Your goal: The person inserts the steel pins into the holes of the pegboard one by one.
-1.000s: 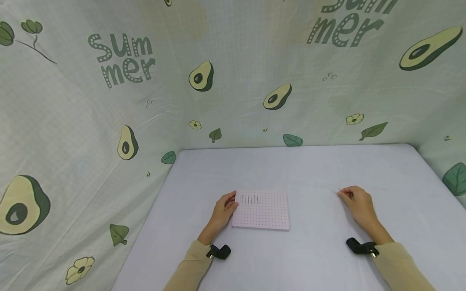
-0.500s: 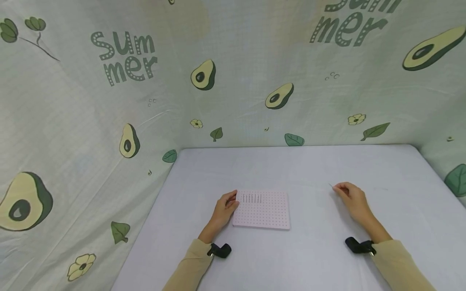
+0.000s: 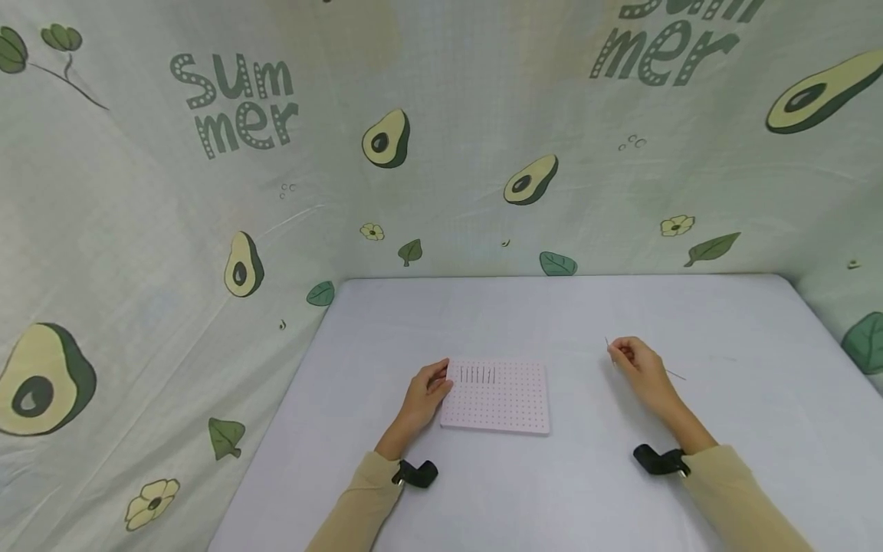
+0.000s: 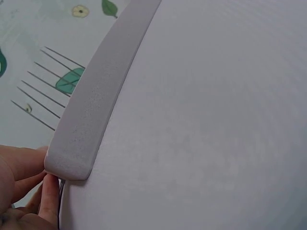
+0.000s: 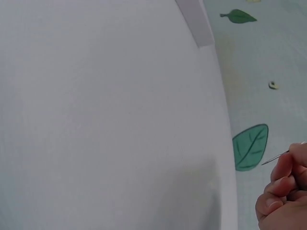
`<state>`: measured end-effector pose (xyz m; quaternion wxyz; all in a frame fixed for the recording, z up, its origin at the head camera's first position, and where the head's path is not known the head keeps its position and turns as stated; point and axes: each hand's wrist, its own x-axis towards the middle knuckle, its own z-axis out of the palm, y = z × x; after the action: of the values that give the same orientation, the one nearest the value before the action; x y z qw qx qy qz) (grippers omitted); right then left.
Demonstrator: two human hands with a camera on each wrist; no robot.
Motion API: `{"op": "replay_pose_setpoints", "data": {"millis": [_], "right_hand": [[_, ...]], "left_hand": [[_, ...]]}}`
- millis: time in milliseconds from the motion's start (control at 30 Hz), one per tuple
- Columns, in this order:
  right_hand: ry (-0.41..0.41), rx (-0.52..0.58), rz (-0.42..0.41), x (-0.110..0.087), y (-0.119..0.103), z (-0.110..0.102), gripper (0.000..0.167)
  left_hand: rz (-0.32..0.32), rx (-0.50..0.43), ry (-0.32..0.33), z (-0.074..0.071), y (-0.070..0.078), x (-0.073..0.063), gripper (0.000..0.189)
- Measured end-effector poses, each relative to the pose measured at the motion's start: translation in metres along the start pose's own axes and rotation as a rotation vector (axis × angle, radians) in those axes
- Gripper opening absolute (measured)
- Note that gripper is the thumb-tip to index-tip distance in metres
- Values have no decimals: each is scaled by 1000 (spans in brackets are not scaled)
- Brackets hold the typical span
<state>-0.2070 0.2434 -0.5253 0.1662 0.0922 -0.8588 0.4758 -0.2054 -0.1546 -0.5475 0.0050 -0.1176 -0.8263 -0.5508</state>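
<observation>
A pale pink board dotted with rows of small holes point(image 3: 495, 408) lies flat on the table, slightly left of its middle. Several thin metal needles point(image 4: 32, 92) stand in a row along its far left part, upright from its face. My left hand point(image 3: 417, 400) grips the board's left edge near the far corner, thumb and fingers at the corner in the left wrist view. Off to the right of the board, my right hand point(image 3: 644, 376) pinches a thin needle point(image 5: 275, 158) between thumb and fingertips, its tip sticking out past them.
Another thin needle point(image 3: 677, 375) lies on the white table point(image 3: 586, 491), just right of my right hand. Behind the table hangs a cloth point(image 3: 441, 92) printed with avocados and leaves. Both wrists carry a black camera mount point(image 3: 418, 474).
My right hand has moved left and a little away from me, carrying the pinched needle, which now points more upright. The needle lying on the table has come into view. My left hand stays on the board.
</observation>
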Motion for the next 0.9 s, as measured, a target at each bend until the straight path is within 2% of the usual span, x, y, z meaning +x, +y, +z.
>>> {"op": "replay_pose_setpoints", "data": {"millis": [133,433,700,800,900], "right_hand": [[-19,23,16,3,-3,10,17],[-32,54,5,11,-17,34,7],[-76,86,-9,16,-31,55,4],[-99,105,-22,17,-38,63,5],[-128,130,-35,18,-44,71,4]], "left_hand": [[-2,-3,-6,-1,-6,1,46],[-3,1,-2,-1,-5,1,46],[26,-45,-15,-3,20,-4,44],[15,-22,-11,-3,14,-3,44],[3,1,5,-1,2,0,46]]}}
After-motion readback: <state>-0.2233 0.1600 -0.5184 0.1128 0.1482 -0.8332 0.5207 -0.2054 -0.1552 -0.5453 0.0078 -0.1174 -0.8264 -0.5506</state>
